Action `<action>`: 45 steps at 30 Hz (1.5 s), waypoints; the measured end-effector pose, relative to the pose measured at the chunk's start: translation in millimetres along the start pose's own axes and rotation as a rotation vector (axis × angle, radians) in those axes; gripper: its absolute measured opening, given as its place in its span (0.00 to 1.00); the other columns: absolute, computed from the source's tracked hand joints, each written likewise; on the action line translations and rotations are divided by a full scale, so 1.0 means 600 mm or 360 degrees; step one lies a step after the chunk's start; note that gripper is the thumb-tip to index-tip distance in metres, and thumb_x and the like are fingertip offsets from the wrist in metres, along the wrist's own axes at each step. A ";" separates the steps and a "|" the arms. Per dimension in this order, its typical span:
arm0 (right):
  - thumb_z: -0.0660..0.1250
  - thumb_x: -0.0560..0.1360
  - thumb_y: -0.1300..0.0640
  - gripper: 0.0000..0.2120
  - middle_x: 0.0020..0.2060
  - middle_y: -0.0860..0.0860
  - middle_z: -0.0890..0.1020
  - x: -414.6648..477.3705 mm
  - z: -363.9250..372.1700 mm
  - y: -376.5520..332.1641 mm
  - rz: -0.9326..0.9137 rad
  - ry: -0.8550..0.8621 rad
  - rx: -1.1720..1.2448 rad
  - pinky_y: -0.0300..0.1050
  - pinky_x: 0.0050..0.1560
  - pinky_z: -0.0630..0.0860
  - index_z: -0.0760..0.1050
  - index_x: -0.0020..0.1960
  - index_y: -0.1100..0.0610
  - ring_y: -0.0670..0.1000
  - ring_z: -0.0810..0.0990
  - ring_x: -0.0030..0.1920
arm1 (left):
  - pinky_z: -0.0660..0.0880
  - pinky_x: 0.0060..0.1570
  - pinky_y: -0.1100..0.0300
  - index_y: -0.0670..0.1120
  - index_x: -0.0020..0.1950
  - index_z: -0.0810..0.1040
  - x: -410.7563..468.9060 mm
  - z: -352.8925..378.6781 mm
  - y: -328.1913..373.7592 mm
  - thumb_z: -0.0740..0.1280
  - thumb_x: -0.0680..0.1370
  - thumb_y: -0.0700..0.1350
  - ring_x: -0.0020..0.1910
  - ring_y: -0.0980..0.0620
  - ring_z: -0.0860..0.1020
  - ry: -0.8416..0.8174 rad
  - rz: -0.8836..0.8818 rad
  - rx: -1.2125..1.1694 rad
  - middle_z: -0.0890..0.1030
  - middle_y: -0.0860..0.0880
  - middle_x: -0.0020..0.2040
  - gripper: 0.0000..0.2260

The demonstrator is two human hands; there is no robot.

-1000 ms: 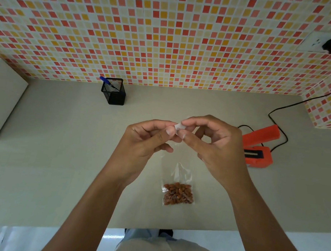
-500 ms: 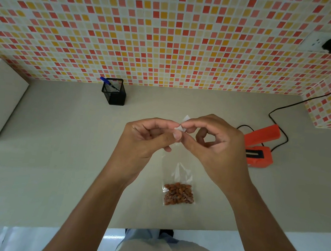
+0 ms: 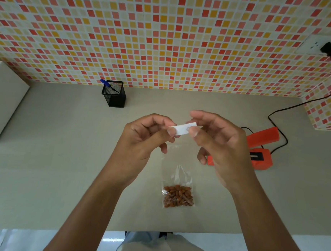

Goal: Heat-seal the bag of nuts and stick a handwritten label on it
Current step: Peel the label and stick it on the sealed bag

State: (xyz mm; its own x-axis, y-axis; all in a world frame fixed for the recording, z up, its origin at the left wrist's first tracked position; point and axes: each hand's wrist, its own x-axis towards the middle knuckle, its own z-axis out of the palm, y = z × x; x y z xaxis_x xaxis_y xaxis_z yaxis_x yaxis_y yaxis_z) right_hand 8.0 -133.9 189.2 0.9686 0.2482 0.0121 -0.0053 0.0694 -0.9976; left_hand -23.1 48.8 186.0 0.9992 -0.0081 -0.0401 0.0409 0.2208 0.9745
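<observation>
Grey counter [image 3: 58, 156] | hands pinch label [image 3: 182, 129] | bag [image 3: 178, 188] below

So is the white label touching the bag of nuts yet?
Apart. In the head view both hands pinch the label above the counter; the bag of nuts lies flat nearer the person.

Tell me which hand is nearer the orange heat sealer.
Right. The right hand overlaps the orange heat sealer in this view, hiding its near end. The left hand is farther left, across the white label both hands hold.
</observation>
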 end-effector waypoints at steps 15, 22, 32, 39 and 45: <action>0.71 0.74 0.56 0.08 0.32 0.54 0.82 -0.011 0.003 -0.033 -0.0086 -0.0151 0.0069 0.39 0.25 0.68 0.87 0.50 0.50 0.56 0.71 0.30 | 0.72 0.39 0.65 0.49 0.53 0.82 -0.007 0.017 0.017 0.72 0.76 0.42 0.45 0.54 0.77 0.0292 0.0917 0.1225 0.82 0.52 0.47 0.07; 0.74 0.73 0.59 0.08 0.31 0.46 0.83 -0.015 0.007 -0.039 0.0000 -0.0205 0.0112 0.37 0.23 0.66 0.87 0.50 0.51 0.49 0.69 0.29 | 0.75 0.40 0.64 0.43 0.53 0.82 -0.013 0.024 0.024 0.72 0.75 0.36 0.44 0.54 0.80 0.0216 0.1021 0.1072 0.83 0.50 0.45 0.08; 0.71 0.71 0.57 0.10 0.31 0.46 0.84 -0.017 0.012 -0.047 0.0022 -0.0168 0.0162 0.35 0.22 0.65 0.87 0.50 0.54 0.53 0.66 0.30 | 0.79 0.41 0.57 0.44 0.52 0.81 -0.017 0.023 0.023 0.73 0.74 0.35 0.44 0.52 0.82 0.0179 0.0996 0.0954 0.83 0.50 0.45 0.09; 0.73 0.72 0.59 0.08 0.30 0.64 0.76 -0.016 0.010 -0.044 0.0038 -0.0151 0.0171 0.35 0.23 0.65 0.88 0.49 0.55 0.50 0.68 0.29 | 0.79 0.41 0.61 0.47 0.51 0.81 -0.017 0.025 0.026 0.73 0.74 0.37 0.44 0.55 0.82 0.0204 0.1033 0.0971 0.82 0.55 0.45 0.08; 0.72 0.70 0.56 0.08 0.34 0.51 0.85 -0.016 0.011 -0.053 0.0047 -0.0180 0.0200 0.35 0.22 0.65 0.87 0.47 0.54 0.50 0.67 0.29 | 0.78 0.43 0.62 0.46 0.54 0.81 -0.015 0.025 0.028 0.72 0.75 0.37 0.46 0.55 0.82 0.0174 0.1012 0.0969 0.83 0.54 0.46 0.09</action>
State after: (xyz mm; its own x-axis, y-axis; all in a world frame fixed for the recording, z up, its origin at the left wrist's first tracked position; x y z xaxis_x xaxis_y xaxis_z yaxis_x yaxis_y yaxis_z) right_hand -2.6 -132.2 221.0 0.9334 0.3587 -0.0021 -0.0711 0.1793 -0.9812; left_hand -31.5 38.0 205.8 0.8286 0.0393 0.5585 -0.4976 -0.4057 0.7667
